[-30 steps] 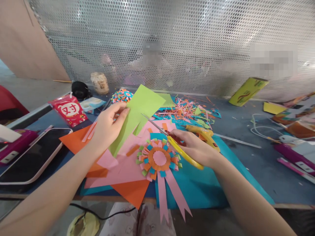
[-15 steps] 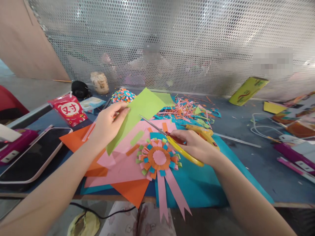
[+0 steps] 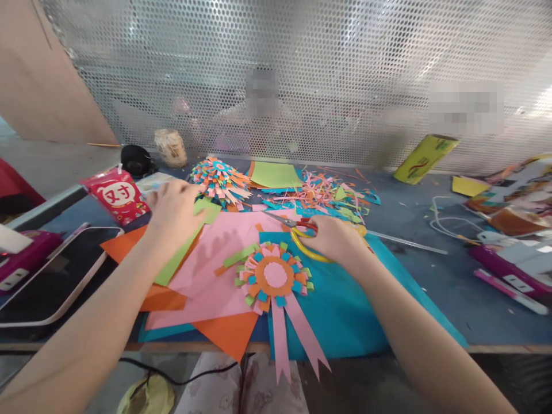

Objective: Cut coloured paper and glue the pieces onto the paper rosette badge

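Observation:
My left hand [image 3: 175,213] hovers open, fingers apart, above a green paper sheet [image 3: 176,261] that lies over pink and orange paper at the left. In my right hand [image 3: 338,238] are scissors [image 3: 291,223] with yellow and red handles, their blades pointing left over the pink paper [image 3: 211,293]. Just below the scissors rests a paper rosette [image 3: 275,275], ringed with pink, orange, green and blue loops. Its two pink tails hang past the table's front edge. Beneath it is a blue sheet [image 3: 345,316]. Part of the green sheet is hidden by my left hand.
Paper shreds [image 3: 319,192] and a bunch of finished rosettes [image 3: 219,178] lie at the back, beside stacked green paper [image 3: 276,174]. A phone [image 3: 56,276] and a red packet [image 3: 118,195] are on the left. A yellow-green tube [image 3: 425,160] and cables stand right.
The green sheet, earlier held up in my left hand, is now down on the left pile and that hand's fingers have spread. The scissors in my right hand have shifted slightly, blades lower.

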A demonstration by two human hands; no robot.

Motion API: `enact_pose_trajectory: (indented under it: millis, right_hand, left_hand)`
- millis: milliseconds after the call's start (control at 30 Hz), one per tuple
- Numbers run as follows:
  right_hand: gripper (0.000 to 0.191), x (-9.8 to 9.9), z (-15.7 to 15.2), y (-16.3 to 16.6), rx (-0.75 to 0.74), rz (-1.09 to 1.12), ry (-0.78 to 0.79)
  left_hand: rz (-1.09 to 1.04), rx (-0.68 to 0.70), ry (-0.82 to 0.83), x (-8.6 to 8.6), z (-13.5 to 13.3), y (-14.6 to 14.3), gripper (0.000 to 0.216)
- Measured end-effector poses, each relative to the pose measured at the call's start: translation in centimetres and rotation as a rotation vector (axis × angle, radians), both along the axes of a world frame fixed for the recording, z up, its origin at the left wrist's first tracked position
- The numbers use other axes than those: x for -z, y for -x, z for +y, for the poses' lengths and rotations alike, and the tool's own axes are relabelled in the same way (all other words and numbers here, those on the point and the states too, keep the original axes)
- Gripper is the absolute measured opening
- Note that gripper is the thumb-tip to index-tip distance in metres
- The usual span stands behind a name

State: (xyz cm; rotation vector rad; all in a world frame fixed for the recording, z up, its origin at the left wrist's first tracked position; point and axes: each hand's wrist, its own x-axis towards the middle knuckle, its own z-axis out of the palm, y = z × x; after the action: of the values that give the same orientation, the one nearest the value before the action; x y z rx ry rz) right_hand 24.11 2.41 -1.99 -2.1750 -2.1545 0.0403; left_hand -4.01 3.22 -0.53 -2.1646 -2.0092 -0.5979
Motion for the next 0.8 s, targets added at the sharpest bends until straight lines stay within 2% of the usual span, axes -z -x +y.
enact_pose_trajectory:
  millis: [100, 167, 233, 367, 533, 600, 667, 767, 800]
  right_hand:
    - [0.035, 0.7, 0.8, -0.5, 0.027, 0.036, 0.006]
    - [0.032, 1.3, 1.3, -0.7, 0.0, 0.11, -0.013]
    - [0.034, 1.9, 1.7, -0.9, -0.038, 0.158, -0.052]
    - [0.032, 2.7, 2.1, -0.6, -0.094, 0.195, -0.094]
    - [0.022, 1.4, 1.7, -0.8, -0.177, 0.277, -0.141]
    - [0.021, 0.3, 1.5, -1.8, -0.111, 0.216, -0.215]
    - [0.026, -0.6, 1.5, -3.3, 0.059, 0.12, -0.275]
    - [0.057, -1.3, 1.5, -5.6, 0.393, -0.031, -0.146]
    - [0.067, -1.4, 1.5, -6.2, 0.44, -0.032, -0.054]
  left_hand:
    - [-0.195, 0.37, 0.307, 0.4, -0.3, -1.2, 0.039]
    - [-0.249, 0.508, 0.505, 0.7, -0.5, -1.9, 0.043]
    - [-0.246, 0.559, 0.603, 1.1, -0.6, -2.4, 0.045]
    - [-0.234, 0.56, 0.653, 1.7, -0.3, -2.8, 0.044]
    - [-0.324, 0.59, 0.631, 2.1, -0.1, -2.7, 0.032]
    - [-0.375, 0.613, 0.569, 2.1, 0.0, -2.5, 0.022]
    - [-0.443, 0.601, 0.505, 2.2, 0.2, -2.3, 0.02]
    - [-0.577, 0.538, 0.469, 2.1, 0.3, -2.2, 0.021]
    - [-0.619, 0.517, 0.468, 2.1, 0.2, -2.2, 0.021]
